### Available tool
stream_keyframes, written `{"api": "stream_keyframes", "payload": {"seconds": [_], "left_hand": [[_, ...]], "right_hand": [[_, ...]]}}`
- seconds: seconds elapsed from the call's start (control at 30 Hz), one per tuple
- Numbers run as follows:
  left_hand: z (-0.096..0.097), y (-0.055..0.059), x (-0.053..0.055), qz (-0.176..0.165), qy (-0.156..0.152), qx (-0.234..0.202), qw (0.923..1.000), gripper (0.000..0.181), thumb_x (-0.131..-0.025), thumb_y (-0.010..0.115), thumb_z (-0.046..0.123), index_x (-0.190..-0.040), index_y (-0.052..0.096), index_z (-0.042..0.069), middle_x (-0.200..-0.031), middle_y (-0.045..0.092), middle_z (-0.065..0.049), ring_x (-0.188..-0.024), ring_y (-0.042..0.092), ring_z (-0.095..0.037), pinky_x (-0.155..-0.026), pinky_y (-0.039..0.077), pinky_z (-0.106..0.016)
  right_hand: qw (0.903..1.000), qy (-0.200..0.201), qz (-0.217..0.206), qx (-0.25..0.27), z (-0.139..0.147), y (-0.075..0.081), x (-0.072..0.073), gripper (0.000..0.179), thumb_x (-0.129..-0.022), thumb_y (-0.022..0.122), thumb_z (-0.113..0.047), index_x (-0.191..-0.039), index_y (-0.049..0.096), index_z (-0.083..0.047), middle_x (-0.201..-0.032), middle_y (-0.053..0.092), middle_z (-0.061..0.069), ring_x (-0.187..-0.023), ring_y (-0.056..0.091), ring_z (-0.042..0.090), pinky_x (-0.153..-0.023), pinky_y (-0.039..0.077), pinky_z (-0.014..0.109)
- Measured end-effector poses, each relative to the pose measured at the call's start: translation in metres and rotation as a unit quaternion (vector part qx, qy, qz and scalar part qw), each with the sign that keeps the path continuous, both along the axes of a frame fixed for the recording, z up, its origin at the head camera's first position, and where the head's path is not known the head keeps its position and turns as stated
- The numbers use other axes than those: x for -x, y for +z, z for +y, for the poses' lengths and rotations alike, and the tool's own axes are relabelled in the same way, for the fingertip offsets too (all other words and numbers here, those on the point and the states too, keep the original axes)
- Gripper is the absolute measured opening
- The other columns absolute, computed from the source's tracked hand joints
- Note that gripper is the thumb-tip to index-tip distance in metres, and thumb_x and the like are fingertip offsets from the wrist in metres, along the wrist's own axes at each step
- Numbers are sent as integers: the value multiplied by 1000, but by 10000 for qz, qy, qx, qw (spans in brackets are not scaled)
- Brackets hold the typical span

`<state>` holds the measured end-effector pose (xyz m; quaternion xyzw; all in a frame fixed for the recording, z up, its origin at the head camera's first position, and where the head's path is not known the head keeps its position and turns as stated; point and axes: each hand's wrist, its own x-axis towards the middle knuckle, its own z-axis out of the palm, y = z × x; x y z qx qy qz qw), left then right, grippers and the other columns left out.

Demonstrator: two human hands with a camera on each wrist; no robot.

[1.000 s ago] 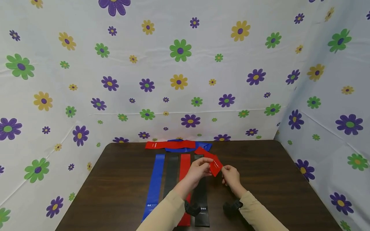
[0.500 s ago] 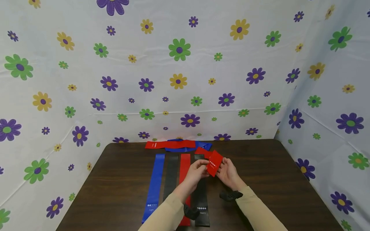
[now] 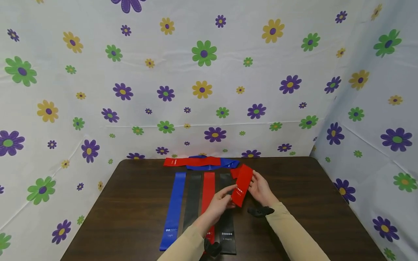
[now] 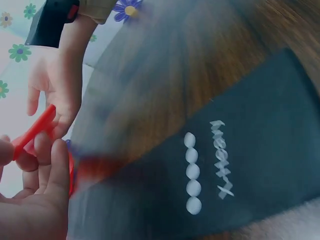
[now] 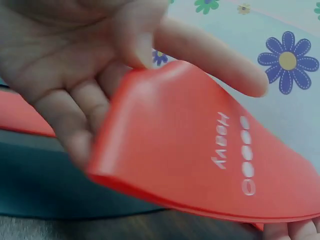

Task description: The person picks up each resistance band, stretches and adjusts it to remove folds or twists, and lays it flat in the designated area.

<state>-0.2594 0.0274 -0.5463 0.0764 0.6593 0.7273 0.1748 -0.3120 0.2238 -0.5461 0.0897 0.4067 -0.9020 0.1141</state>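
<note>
A red resistance band (image 3: pixel 242 184), marked "Heavy" with a row of dots, is held up between the hands. Its lower end is pinched between the thumb and curled fingers of the left hand (image 3: pixel 218 206); the index finger (image 5: pixel 215 60) stretches along its edge. At the band's far-right edge is the right hand (image 3: pixel 262 189), palm turned inward and fingers loosely extended. In the right wrist view its fingertips (image 5: pixel 295 231) reach the band's edge. The left wrist view shows the band (image 4: pixel 35 131) nearly edge-on. Part of it trails behind, hidden by the front.
Four bands lie side by side on the dark wooden table (image 3: pixel 130 210): blue (image 3: pixel 173 210), black (image 3: pixel 192 199), red (image 3: pixel 209 188) and X-Heavy black (image 3: pixel 227 235). Behind them lie another red band (image 3: pixel 192 161) and a blue band (image 3: pixel 228 164). A flowered cloth (image 3: pixel 176 69) surrounds the table.
The right hand let go of the band's corner, turned palm inward and moved along its edge. The held band has swung more upright and shows more of its length; its trailing part shifted right.
</note>
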Motion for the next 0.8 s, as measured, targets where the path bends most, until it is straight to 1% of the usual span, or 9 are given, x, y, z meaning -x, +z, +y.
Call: {"api": "stream_keyframes", "payload": {"seconds": [0.07, 0.17, 0.2, 0.3, 0.43, 0.6, 0.8], "left_hand": [[-1, -1, -3, 29, -162, 126, 9998, 41, -92, 45, 3, -128, 62, 15, -111, 61, -9, -76, 62, -20, -78, 55, -38], [-2, -2, -8, 23, -354, 267, 9990, 38, -92, 45, 5, -123, 66, 12, -122, 58, -6, -77, 61, -18, -77, 55, -35], [-2, -3, -10, 4, -410, 287, 9987, 37, -92, 44, 4, -121, 66, 11, -122, 58, -6, -77, 61, -18, -77, 55, -35], [-2, -4, -16, -6, -528, 281, 9982, 35, -90, 45, 3, -117, 67, 7, -114, 61, -7, -74, 62, -17, -75, 56, -35], [1, -5, -22, -61, -645, 211, 9977, 36, -88, 45, 2, -115, 67, 5, -108, 63, -5, -70, 61, -16, -73, 56, -35], [2, -5, -27, -114, -802, 193, 9965, 38, -88, 44, 2, -118, 66, 8, -115, 61, -3, -72, 61, -16, -74, 56, -34], [2, -10, -30, -173, -1238, 315, 9917, 41, -88, 41, 0, -120, 64, 9, -121, 57, -3, -74, 59, -16, -75, 55, -34]], "right_hand": [[10000, -35, -33, -32, 2, -1, -1, 55, -107, 23, -28, -154, 5, -7, -159, 9, 10, -138, 22, 26, -92, 44, 31], [9998, -90, -94, -122, 4, -3, -3, 55, -107, 25, -27, -153, 5, -6, -157, 12, 10, -133, 29, 25, -97, 40, 33], [9997, -106, -114, -168, 4, -3, -4, 55, -107, 25, -26, -153, 5, -5, -156, 14, 10, -130, 33, 24, -98, 39, 33], [9995, -137, -156, -247, 6, -4, -4, 55, -106, 28, -25, -152, 7, -3, -149, 24, 10, -119, 43, 19, -99, 38, 33], [9985, -195, -201, -476, 9, -3, 0, 51, -106, 31, -24, -148, 14, -1, -133, 39, 6, -106, 51, 16, -93, 42, 31], [9961, -286, -254, -800, 13, 3, 4, 41, -105, 36, -20, -140, 27, 0, -118, 49, 3, -97, 57, 15, -85, 47, 28], [9933, -389, -361, -1027, 17, 11, 5, 31, -103, 41, -16, -129, 39, 0, -107, 56, 3, -90, 60, 15, -79, 51, 28]]}}
